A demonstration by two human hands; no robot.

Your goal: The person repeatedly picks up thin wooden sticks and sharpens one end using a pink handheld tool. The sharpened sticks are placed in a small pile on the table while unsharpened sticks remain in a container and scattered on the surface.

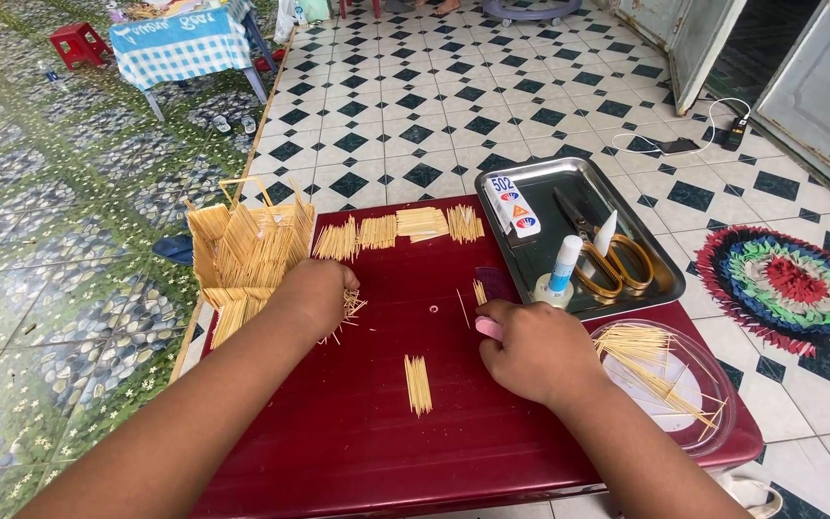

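Wooden toothpicks (351, 306) are being clenched in the left hand (317, 296) near the table's (357, 432) left edge, beside the toothpick model (247, 252); the right hand (537, 351) is gripping a pink piece (488, 329), steadying it mid-table.

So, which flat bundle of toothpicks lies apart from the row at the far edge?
The small toothpick bundle on the red table, alone between both hands; the others sit side by side far back.

Four flat toothpick panels (398, 229) along counter's far edge; one metal tray (533, 261); one pair of scissors (605, 258); two glue bottles (563, 266).
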